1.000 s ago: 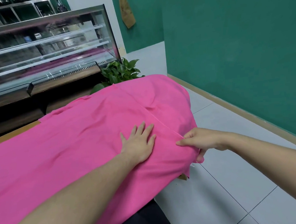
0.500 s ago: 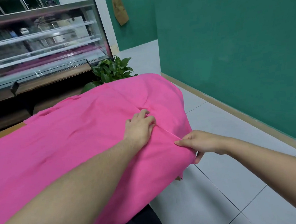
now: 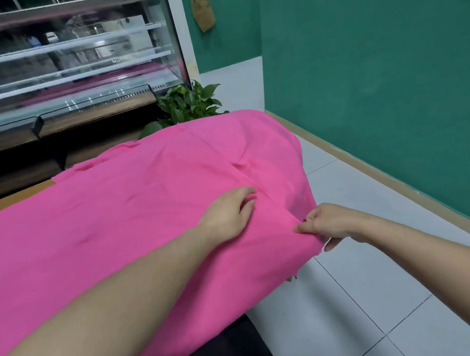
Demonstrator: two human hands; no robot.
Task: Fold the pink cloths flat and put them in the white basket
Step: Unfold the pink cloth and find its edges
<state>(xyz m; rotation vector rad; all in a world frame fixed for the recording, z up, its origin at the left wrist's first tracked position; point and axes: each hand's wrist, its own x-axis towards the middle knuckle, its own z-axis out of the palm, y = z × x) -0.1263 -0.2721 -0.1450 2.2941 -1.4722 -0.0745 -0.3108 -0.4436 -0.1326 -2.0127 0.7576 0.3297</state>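
A large pink cloth [image 3: 125,213] lies spread over a table and hangs off its right end. An edge of an upper layer runs diagonally across the right part. My left hand [image 3: 228,214] lies on the cloth just left of that edge, its fingers curled into the fabric there. My right hand [image 3: 323,224] pinches the cloth at the near right corner, where the edge meets the overhang, thumb on top. No white basket is in view.
A strip of wooden tabletop [image 3: 15,197] shows at the far left. Behind stands a glass display case [image 3: 67,64] with a green potted plant [image 3: 187,104] beside it. White floor tiles [image 3: 361,294] and a green wall [image 3: 373,70] lie to the right.
My left hand went from flat on the cloth to curled fingers at the layer's edge. My right hand kept its pinch at the corner. The view shifted slightly.
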